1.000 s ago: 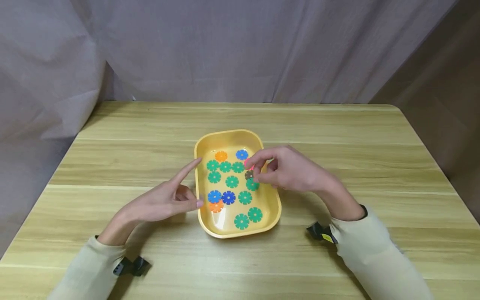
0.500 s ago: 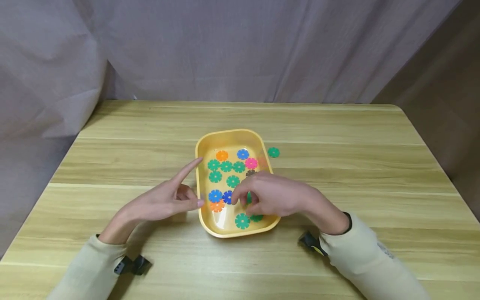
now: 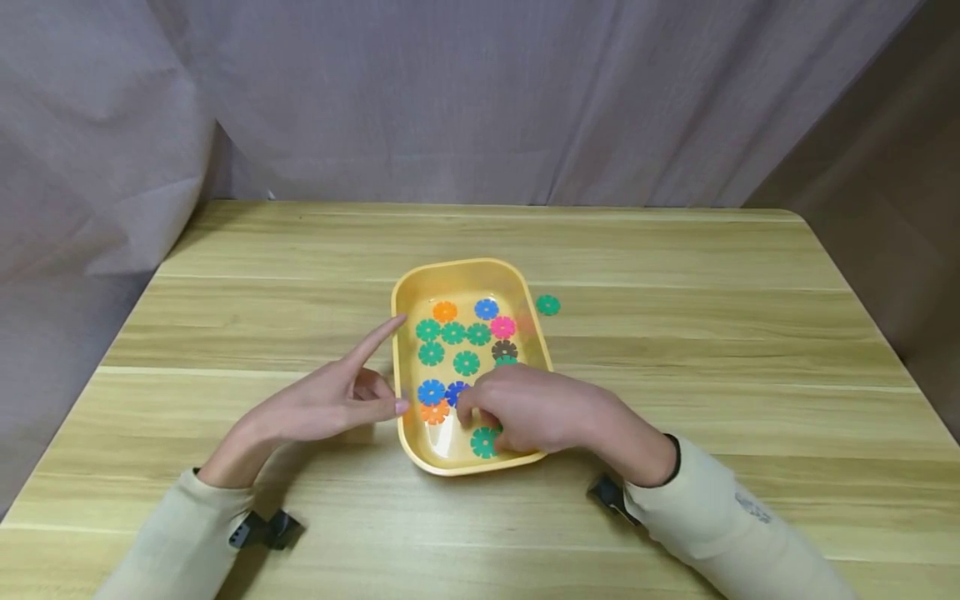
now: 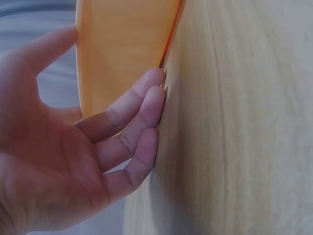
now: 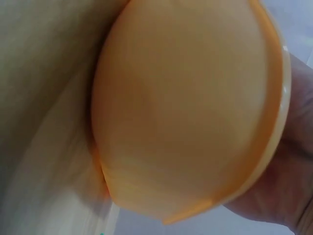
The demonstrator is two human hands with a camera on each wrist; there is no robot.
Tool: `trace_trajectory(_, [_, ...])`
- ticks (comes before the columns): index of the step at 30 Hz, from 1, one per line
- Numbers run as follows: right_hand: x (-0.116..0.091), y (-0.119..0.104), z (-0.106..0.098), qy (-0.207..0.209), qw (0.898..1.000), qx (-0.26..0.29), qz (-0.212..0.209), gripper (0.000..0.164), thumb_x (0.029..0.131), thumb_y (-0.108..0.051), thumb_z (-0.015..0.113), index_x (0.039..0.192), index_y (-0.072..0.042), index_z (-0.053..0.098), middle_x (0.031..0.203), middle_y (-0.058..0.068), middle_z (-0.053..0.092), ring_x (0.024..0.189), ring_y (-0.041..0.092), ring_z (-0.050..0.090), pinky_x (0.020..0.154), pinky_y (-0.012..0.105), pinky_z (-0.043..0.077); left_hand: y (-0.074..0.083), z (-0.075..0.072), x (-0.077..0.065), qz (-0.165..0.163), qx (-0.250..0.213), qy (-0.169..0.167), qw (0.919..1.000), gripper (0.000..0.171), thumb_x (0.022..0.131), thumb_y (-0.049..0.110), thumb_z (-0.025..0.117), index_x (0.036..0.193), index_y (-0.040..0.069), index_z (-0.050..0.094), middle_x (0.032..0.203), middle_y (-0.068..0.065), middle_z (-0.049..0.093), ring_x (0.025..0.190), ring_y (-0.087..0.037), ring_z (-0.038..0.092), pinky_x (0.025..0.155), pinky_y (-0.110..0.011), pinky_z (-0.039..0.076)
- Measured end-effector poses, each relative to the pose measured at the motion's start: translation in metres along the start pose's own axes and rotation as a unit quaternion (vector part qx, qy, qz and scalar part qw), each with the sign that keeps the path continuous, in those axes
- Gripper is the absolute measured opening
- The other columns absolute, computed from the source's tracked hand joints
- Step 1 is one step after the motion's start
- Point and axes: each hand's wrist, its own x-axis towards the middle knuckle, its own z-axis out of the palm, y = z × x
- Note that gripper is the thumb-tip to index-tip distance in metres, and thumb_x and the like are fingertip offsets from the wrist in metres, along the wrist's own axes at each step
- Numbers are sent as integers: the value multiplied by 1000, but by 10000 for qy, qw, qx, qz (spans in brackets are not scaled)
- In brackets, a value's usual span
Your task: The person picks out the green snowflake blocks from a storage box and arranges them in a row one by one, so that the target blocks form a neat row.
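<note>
A yellow plastic tray (image 3: 437, 465) holds several flat, notched snowflake discs. Among them are green discs (image 3: 466, 363), a pink disc (image 3: 502, 327), a dark brown disc (image 3: 505, 349) and blue discs (image 3: 431, 392). At the tray's left rim, my left hand (image 3: 322, 404) rests its index fingertip and thumb, the other fingers lying loosely bent against the outer wall. My right hand (image 3: 543, 408) reaches down inside the tray's near right part, fingers bent and apart. Its thumb is right at a green disc (image 3: 484, 442). The palm covers other discs, and the tray wall hides the fingers in the right wrist view.
One loose green disc (image 3: 548, 305) lies on the wooden table (image 3: 712, 333) just beyond the tray's right rim. Grey cloth (image 3: 450, 100) hangs behind the table. A black wrist camera (image 3: 266, 531) sits by the left sleeve.
My right hand leaves the tray's right middle and moves toward its near end, lower into it. The green disc beside the tray comes into view. My left hand stays at the rim.
</note>
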Motion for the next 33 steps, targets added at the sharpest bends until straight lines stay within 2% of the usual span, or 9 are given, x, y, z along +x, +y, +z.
trace_trajectory(10, [3,-1,7,64,9994,-270,218,35,80,6,80,107,-16,78,89,-6,67,83,12,58,82,31,53,0,0,0,23,0,-20,10000,101,101,39,73,169,43,-1,101,-2,77,93,-23,73,83,-36,57])
trace_trajectory(23, [5,2,10,175,9995,-241,104,33,81,1,79,101,-25,75,90,-6,54,74,10,51,64,27,43,0,0,-1,-8,1,-10,10000,101,100,39,73,169,43,-1,101,-3,77,92,-23,73,82,-36,56])
trace_trajectory(29, [5,2,9,125,9995,-270,112,39,83,-6,84,114,-30,75,94,-7,55,79,10,52,66,29,44,-1,0,-1,15,62,-3,10000,101,101,40,73,169,43,-1,101,-3,77,91,-23,73,82,-36,56])
trace_trajectory(33, [6,2,10,90,9995,-286,125,34,84,-12,85,111,-29,75,92,-8,54,78,10,52,67,30,45,0,-1,0,8,56,-12,10000,101,101,40,73,169,43,-1,101,-4,77,91,-23,73,81,-35,56])
